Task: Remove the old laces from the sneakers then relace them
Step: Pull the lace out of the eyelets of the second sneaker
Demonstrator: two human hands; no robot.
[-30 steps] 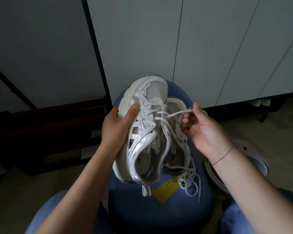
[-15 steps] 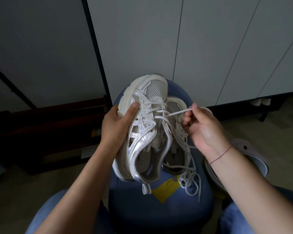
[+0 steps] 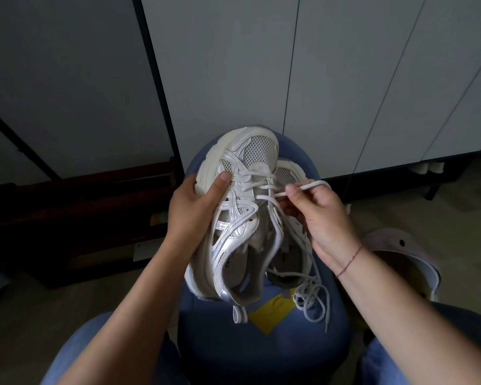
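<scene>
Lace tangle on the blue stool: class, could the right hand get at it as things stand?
Probably yes: the lace tangle lies uncovered just below the right hand, though its fingers pinch a lace loop.

Pale panelled doors are seen behind, split by a black post. A dark wooden bench is set low at left. Floor is beige. A blue stool is placed centrally. Light is dim.
</scene>
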